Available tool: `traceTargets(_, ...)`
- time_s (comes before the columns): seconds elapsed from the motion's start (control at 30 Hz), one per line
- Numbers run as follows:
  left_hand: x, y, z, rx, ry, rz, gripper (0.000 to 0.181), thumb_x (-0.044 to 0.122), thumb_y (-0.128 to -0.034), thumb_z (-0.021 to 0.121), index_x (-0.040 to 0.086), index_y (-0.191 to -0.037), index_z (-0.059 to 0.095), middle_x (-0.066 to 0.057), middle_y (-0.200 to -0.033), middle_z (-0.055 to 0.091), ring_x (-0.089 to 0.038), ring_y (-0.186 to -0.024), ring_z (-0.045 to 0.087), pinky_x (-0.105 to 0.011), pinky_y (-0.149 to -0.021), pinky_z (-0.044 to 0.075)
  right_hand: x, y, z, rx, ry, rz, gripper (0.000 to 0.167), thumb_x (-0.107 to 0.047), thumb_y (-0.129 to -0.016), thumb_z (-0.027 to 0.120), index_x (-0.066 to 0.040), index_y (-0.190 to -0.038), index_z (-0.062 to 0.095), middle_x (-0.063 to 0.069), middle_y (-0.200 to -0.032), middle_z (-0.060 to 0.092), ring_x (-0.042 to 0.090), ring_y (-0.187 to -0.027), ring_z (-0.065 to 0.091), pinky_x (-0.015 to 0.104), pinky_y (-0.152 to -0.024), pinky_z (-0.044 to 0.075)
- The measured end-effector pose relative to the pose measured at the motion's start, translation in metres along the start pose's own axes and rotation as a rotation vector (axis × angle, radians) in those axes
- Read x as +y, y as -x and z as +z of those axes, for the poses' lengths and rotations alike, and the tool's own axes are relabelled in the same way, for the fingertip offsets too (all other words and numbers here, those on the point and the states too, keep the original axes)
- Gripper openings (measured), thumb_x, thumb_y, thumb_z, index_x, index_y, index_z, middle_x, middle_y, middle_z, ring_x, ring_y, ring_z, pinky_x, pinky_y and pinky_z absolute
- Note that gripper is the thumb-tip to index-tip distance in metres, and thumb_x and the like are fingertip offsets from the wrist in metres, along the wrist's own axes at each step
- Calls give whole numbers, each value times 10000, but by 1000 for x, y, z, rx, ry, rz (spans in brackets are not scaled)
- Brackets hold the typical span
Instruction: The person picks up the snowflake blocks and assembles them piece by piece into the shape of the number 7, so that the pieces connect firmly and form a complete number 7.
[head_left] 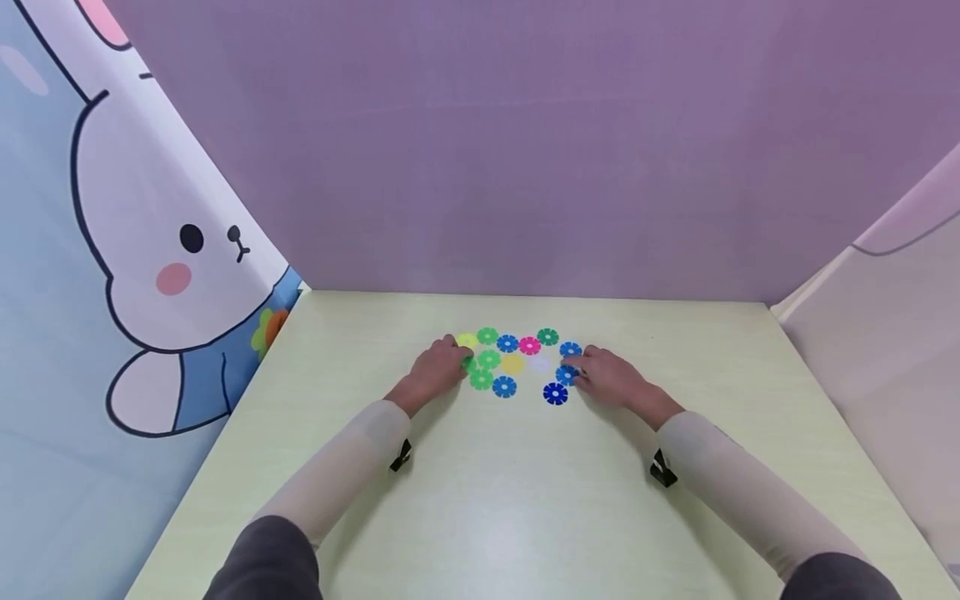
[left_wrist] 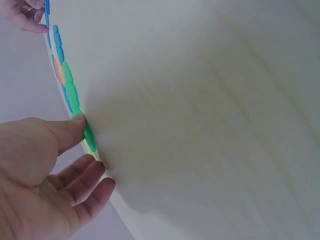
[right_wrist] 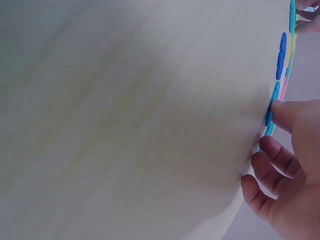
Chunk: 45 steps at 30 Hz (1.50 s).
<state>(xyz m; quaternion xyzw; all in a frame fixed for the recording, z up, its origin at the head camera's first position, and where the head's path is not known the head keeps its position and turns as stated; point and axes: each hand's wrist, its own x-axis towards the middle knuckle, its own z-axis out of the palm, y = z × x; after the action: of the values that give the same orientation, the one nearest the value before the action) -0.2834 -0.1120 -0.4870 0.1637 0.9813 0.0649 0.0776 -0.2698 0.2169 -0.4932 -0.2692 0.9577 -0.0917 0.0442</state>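
Note:
Several flat, notched plastic discs lie in a cluster on the pale tabletop in the head view. My left hand (head_left: 441, 364) is at the cluster's left end. Its thumb touches the edge of a green disc (left_wrist: 90, 138), with the other fingers loosely bent; the index finger is hidden. At the right end, my right hand (head_left: 607, 375) rests by a blue disc (head_left: 566, 375), thumb against its edge in the right wrist view. Between the hands lie a yellow disc (head_left: 512, 364), a pink disc (head_left: 529, 346) and a whitish disc (head_left: 539, 363). Nearest me is a dark blue disc (head_left: 556, 393).
The pale table (head_left: 495, 500) extends in front of and beside the discs. A purple cloth wall (head_left: 525, 167) rises behind its far edge. A rabbit-print curtain (head_left: 172, 225) hangs along the left side, and a light cloth (head_left: 885, 333) along the right.

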Motion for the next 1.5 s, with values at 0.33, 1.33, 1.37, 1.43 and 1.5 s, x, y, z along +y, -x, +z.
traceTargets(0.33,1,-7,-3,-1,18,-6,360,158,-973,682,120,-1330,659,-159,-1272,588,-289,-1134,571,-427,-995,541,2,-8,-3,-59,-142,57,371,-170,-992,664,-38,-1332,594,159,-1187,619,272,-1063,608,477,-952,552)
traceTargets(1.33,3,12,-20,-164,1023,-142,298,123,-941,731,104,-1237,700,-105,-933,760,-244,-784,745,-392,-780,635,0,7,-17,80,-251,-58,150,-184,-969,708,-98,-1090,686,-46,-775,607,99,-676,487,223,-621,441)
traceTargets(1.37,6,13,-21,-179,1051,-150,301,120,-942,729,105,-1241,699,-106,-932,758,-240,-781,743,-397,-789,634,-1,8,-18,82,-260,-60,148,-185,-968,711,-99,-1085,685,-47,-769,608,95,-664,483,219,-609,437)
traceTargets(1.43,11,14,-21,-199,1097,-155,308,112,-946,723,102,-1252,692,-114,-933,756,-227,-778,743,-406,-809,632,-4,9,-19,91,-277,-62,145,-189,-965,715,-104,-1076,678,-49,-758,604,90,-647,478,213,-592,431)
traceTargets(1.5,16,15,-21,-214,1138,-155,315,106,-949,719,101,-1262,685,-117,-938,751,-210,-781,743,-410,-832,627,-6,10,-19,104,-283,-65,130,-194,-967,713,-119,-1062,666,-56,-750,590,83,-637,471,205,-582,425)
